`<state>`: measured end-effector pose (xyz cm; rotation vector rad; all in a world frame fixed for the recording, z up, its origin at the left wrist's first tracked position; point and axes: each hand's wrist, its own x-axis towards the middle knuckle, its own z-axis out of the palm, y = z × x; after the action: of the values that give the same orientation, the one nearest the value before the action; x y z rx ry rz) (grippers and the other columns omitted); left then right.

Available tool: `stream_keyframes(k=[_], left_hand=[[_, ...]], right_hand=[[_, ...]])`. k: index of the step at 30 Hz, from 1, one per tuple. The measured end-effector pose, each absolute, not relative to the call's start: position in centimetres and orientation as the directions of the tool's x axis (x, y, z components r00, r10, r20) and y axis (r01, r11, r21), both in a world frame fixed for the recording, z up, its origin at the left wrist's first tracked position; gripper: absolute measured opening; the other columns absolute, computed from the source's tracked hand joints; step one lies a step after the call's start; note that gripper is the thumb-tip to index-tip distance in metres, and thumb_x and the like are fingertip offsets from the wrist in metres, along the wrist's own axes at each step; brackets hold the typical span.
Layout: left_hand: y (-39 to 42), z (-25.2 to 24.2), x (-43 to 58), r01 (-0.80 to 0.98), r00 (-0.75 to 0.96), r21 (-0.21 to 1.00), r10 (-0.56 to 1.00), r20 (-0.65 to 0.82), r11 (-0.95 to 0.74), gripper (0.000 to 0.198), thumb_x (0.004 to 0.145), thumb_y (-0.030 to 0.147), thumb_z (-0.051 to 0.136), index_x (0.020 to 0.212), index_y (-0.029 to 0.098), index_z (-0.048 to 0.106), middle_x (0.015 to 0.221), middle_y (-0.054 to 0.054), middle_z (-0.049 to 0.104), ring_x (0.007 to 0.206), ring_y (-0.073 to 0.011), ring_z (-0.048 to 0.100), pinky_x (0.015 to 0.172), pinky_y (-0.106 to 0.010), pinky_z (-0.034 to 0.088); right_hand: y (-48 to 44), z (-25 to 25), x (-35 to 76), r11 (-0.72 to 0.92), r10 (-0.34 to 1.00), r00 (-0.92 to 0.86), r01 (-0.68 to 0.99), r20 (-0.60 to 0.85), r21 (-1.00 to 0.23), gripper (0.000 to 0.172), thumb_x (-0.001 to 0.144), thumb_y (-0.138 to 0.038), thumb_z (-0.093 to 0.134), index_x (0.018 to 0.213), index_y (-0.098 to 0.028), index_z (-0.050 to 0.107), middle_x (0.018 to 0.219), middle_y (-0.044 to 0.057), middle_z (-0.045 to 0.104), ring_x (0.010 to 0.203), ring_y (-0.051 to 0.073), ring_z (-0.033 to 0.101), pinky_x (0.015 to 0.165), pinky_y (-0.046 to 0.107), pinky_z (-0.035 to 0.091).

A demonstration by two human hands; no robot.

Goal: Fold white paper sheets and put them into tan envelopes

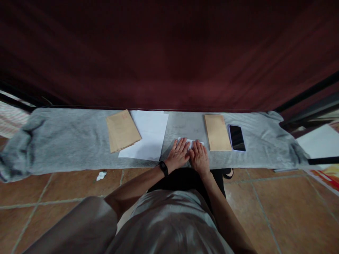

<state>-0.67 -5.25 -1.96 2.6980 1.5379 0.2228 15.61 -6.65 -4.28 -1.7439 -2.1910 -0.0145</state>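
My left hand (179, 153), with a black band on its wrist, lies flat with its fingers stretched out. Beside it, my right hand (199, 157) is flat too, fingers forward. Both press on a small piece of white paper (190, 143), mostly hidden beneath them, near the front edge of the grey cloth. To the left, white sheets (152, 130) lie partly under a small stack of brown envelopes (123, 131). On the right is another brown envelope or stack of them (217, 132).
A phone (237, 138) with a dark screen lies right of the right-hand envelope. Grey cloth (69, 141) covers the long narrow surface. Behind it hangs a dark red cloth (169, 70). A crumpled white scrap (101, 175) is on the tiled floor (296, 204).
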Motion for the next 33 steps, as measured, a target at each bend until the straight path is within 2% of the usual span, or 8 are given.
stream_keyframes(k=[6, 10, 17, 33], left_hand=[[-5.0, -1.2, -1.2, 0.842, 0.524, 0.095, 0.847, 0.088, -0.530, 0.065, 0.100, 0.052, 0.039, 0.155, 0.015, 0.035, 0.162, -0.016, 0.030, 0.152, -0.0313, 0.023, 0.123, -0.053, 0.017], [-4.8, -1.0, -2.0, 0.837, 0.535, 0.084, 0.841, 0.086, -0.541, 0.070, 0.100, 0.057, 0.038, 0.155, 0.014, 0.033, 0.163, -0.016, 0.029, 0.152, -0.0290, 0.023, 0.124, -0.050, 0.017], [-4.5, -1.3, -3.0, 0.856, 0.508, 0.069, 0.858, 0.073, -0.513, 0.069, 0.101, 0.053, 0.035, 0.154, 0.010, 0.032, 0.162, -0.016, 0.030, 0.152, -0.0261, 0.023, 0.124, -0.046, 0.017], [-4.7, -1.5, -2.7, 0.871, 0.485, 0.042, 0.871, 0.071, -0.489, 0.070, 0.099, 0.053, 0.041, 0.155, 0.012, 0.033, 0.162, -0.015, 0.031, 0.153, -0.0268, 0.021, 0.124, -0.048, 0.017]], right_hand=[[-6.8, -4.4, 15.8, 0.247, 0.944, -0.180, 0.942, 0.278, -0.227, 0.057, 0.106, -0.042, 0.032, 0.152, -0.009, 0.039, 0.158, 0.021, 0.036, 0.148, 0.031, 0.031, 0.116, 0.052, 0.031], [-7.0, -4.5, 16.1, 0.238, 0.937, -0.163, 0.946, 0.309, -0.222, 0.060, 0.106, -0.043, 0.032, 0.152, -0.005, 0.037, 0.157, 0.024, 0.036, 0.146, 0.034, 0.034, 0.115, 0.052, 0.033], [-7.6, -4.7, 16.5, 0.245, 0.923, -0.158, 0.945, 0.352, -0.218, 0.066, 0.105, -0.047, 0.032, 0.154, -0.002, 0.032, 0.155, 0.027, 0.038, 0.145, 0.035, 0.036, 0.113, 0.053, 0.035], [-11.5, -4.3, 18.1, 0.251, 0.922, -0.164, 0.943, 0.351, -0.219, 0.067, 0.106, -0.046, 0.031, 0.158, -0.004, 0.023, 0.157, 0.027, 0.033, 0.145, 0.036, 0.037, 0.114, 0.055, 0.037]])
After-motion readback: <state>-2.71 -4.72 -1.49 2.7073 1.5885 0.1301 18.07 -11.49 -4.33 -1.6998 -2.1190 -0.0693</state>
